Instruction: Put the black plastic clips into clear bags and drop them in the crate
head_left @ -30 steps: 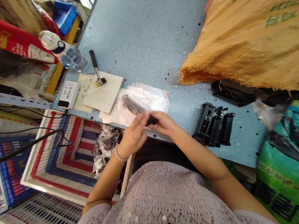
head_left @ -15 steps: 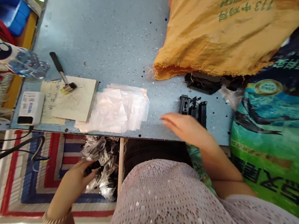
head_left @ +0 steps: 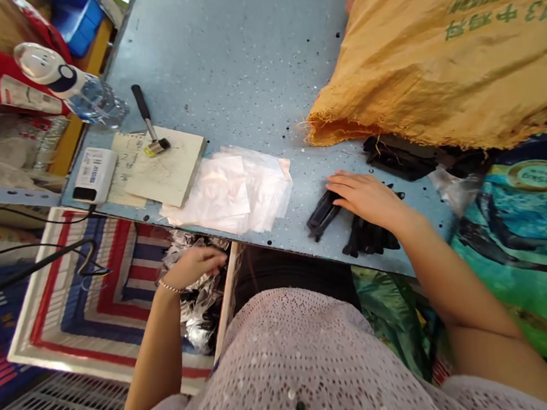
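Observation:
My right hand [head_left: 370, 200] reaches over the table with its fingers closed round the upper end of a long black plastic part [head_left: 320, 217]. More black plastic parts [head_left: 368, 238] lie beside it, some partly under my wrist. At the left, my left hand [head_left: 195, 266] hangs over a striped basket [head_left: 42, 337], fingers stretched to the right and no held thing visible. Crumpled clear bags with dark contents [head_left: 201, 331] fill the basket's right end, just below that hand. Between the hands, a stack of thin clear bags [head_left: 234, 189] rests on the table.
A hammer [head_left: 146, 117] lies with its head on a pale pad [head_left: 171, 169]. Nearby are a white device [head_left: 95, 175] and a water bottle [head_left: 89, 96]. A big orange sack [head_left: 432, 60] covers the table's right side. A green-blue sack [head_left: 508, 243] stands at the right.
My left hand has moved up and right; the black piece it held no longer shows. My right hand has come onto the black parts, and one now lies angled apart. The view has shifted.

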`<state>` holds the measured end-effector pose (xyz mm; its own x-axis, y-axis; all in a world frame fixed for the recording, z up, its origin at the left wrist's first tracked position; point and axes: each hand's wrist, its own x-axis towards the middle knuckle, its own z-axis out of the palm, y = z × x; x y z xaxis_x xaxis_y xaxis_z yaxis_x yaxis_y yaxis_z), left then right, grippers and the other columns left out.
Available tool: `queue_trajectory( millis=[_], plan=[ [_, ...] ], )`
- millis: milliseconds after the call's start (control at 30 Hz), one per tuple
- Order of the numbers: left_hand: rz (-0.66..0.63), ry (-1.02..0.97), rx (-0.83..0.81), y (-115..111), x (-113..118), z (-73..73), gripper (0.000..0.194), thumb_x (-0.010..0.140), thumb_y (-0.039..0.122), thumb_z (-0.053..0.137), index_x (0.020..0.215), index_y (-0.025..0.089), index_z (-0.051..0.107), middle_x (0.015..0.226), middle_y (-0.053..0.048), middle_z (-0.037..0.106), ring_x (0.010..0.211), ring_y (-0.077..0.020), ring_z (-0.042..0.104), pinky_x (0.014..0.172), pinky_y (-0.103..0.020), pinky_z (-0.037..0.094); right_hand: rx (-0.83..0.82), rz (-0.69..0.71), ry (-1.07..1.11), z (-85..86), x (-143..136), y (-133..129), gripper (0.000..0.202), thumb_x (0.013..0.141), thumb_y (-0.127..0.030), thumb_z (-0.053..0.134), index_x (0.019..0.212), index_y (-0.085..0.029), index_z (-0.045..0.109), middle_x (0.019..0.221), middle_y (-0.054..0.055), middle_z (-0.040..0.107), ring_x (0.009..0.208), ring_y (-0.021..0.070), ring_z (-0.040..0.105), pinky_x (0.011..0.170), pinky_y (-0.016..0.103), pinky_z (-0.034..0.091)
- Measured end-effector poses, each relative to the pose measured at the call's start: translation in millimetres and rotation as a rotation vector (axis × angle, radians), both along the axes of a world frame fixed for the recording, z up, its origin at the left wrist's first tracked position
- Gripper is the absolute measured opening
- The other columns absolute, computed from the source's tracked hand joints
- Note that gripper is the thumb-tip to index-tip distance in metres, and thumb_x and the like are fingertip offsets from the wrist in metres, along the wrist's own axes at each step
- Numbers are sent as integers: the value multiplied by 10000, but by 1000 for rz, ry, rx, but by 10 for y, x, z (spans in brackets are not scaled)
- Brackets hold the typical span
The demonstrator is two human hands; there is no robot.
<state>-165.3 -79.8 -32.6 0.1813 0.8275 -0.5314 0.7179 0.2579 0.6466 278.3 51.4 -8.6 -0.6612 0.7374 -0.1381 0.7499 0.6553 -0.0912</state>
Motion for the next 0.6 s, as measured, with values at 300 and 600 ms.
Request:
queue_trajectory(
  millis=[300, 600],
  plan=[
    [293, 413, 642, 1041, 558, -60, 166, 892, 234, 633, 953, 128, 745, 1101, -183, 651, 983, -298, 673, 912, -437, 544, -229, -246, 188, -2, -378, -86, 356, 1048, -295, 435, 1288, -140, 648, 1195, 165, 712, 1105, 300, 658, 931, 427, 527],
    [645, -152, 475, 868, 277, 33, 209, 769, 370, 754, 773, 167, 705, 729, -30, 642, 693, -163, 591, 706, -304, 508, -911, -585, 1114, -124, -1134, -126, 361, 919, -429, 607, 1166, -200, 737, 1018, 49, 756, 871, 204, 683, 806, 356, 559]
  ],
)
